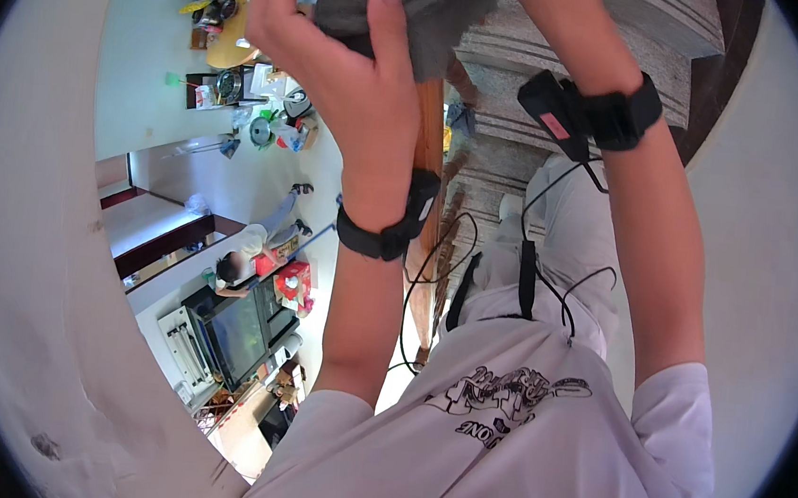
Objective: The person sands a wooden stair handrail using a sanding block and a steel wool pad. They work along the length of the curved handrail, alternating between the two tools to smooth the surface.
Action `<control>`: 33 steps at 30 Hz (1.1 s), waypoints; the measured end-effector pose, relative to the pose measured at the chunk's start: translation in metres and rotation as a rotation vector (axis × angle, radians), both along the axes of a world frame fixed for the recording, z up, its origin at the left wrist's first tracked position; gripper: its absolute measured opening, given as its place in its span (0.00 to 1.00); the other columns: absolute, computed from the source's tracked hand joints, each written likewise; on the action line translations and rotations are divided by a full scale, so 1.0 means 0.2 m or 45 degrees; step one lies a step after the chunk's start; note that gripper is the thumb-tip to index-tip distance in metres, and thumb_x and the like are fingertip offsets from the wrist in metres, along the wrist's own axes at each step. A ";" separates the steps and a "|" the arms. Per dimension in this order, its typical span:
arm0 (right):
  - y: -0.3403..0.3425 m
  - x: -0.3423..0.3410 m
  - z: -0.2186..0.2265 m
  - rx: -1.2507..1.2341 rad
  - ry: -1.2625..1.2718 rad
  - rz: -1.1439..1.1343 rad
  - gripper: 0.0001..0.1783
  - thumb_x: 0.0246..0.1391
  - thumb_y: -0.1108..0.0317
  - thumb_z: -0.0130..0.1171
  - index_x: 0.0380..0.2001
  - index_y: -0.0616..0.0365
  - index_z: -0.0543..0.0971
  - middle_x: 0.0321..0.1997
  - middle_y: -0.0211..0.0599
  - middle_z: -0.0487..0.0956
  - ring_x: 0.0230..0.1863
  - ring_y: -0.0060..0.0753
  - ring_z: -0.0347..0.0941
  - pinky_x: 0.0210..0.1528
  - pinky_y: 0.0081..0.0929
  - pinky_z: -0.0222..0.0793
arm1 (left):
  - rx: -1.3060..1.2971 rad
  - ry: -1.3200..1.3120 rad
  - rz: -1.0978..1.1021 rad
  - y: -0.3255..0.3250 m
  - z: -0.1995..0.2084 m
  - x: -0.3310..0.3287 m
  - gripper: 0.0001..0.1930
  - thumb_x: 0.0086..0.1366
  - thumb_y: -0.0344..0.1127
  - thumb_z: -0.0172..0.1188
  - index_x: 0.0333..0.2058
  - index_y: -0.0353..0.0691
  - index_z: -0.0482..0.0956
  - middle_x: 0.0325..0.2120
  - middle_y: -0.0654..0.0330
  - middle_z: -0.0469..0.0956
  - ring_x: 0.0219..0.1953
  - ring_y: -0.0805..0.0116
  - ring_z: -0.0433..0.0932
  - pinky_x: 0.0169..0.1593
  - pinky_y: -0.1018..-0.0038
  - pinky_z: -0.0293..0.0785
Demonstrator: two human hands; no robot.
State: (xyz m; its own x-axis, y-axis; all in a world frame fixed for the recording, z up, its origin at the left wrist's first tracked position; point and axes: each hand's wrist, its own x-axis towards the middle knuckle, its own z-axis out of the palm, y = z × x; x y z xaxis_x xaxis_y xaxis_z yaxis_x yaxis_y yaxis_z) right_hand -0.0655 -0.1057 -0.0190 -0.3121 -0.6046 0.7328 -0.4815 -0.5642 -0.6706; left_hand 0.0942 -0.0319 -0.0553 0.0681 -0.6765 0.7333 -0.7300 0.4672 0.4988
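Observation:
A dark grey cloth (pixel 420 4) hangs at the top edge of the head view, partly cut off by it. My left hand (pixel 362 70) grips this cloth, its thumb lying over the front and the other fingers curled at the left side. Only the base of my right hand (pixel 558 2) shows, just right of the cloth; its fingers lie beyond the top edge. Below the cloth runs a wooden handrail (pixel 424 261), partly behind my left wrist. Each wrist wears a black strap with a small box, and black cables hang from them.
Stone steps (pixel 496 115) with striped edges lie under my right arm. Left of the handrail, far below, a room holds a cluttered table (pixel 233 31), a television (pixel 235 334) and a person (pixel 252 246) with a blue pole. White walls stand at both sides.

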 end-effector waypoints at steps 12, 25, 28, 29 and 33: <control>-0.06 -0.01 -0.23 0.112 -0.240 0.198 0.28 0.49 0.73 0.67 0.54 0.63 0.71 0.44 0.40 0.79 0.46 0.32 0.77 0.50 0.30 0.74 | 0.299 -0.344 -0.084 0.27 -0.12 0.04 0.39 0.67 0.45 0.67 0.68 0.33 0.58 0.63 0.43 0.59 0.65 0.47 0.63 0.67 0.57 0.59; 0.36 0.07 -0.55 0.240 -0.703 0.507 0.32 0.71 0.54 0.55 0.69 0.59 0.62 0.58 0.44 0.75 0.57 0.32 0.74 0.58 0.30 0.72 | 0.153 -0.352 -0.063 -0.11 -0.01 -0.07 0.46 0.66 0.42 0.66 0.74 0.34 0.48 0.70 0.36 0.51 0.70 0.36 0.57 0.70 0.53 0.58; 0.38 0.11 -0.50 0.145 -0.586 0.762 0.35 0.70 0.52 0.55 0.70 0.60 0.60 0.60 0.49 0.74 0.58 0.38 0.76 0.58 0.34 0.73 | 0.186 -0.351 -0.041 -0.05 -0.04 -0.08 0.48 0.66 0.41 0.66 0.75 0.34 0.46 0.72 0.34 0.49 0.71 0.34 0.56 0.70 0.52 0.58; 0.37 0.12 -0.49 0.158 -0.554 0.770 0.35 0.69 0.52 0.56 0.70 0.60 0.60 0.60 0.49 0.74 0.58 0.39 0.75 0.59 0.35 0.73 | 0.218 -0.358 -0.038 0.01 -0.07 -0.07 0.49 0.65 0.39 0.66 0.75 0.34 0.45 0.72 0.32 0.47 0.71 0.30 0.55 0.70 0.51 0.57; 0.37 0.16 -0.55 0.233 -0.489 0.749 0.35 0.68 0.53 0.57 0.70 0.60 0.60 0.60 0.49 0.73 0.58 0.40 0.74 0.59 0.35 0.71 | 0.342 -0.407 0.006 0.17 -0.15 -0.05 0.51 0.62 0.33 0.65 0.76 0.33 0.42 0.73 0.28 0.41 0.71 0.23 0.51 0.71 0.48 0.54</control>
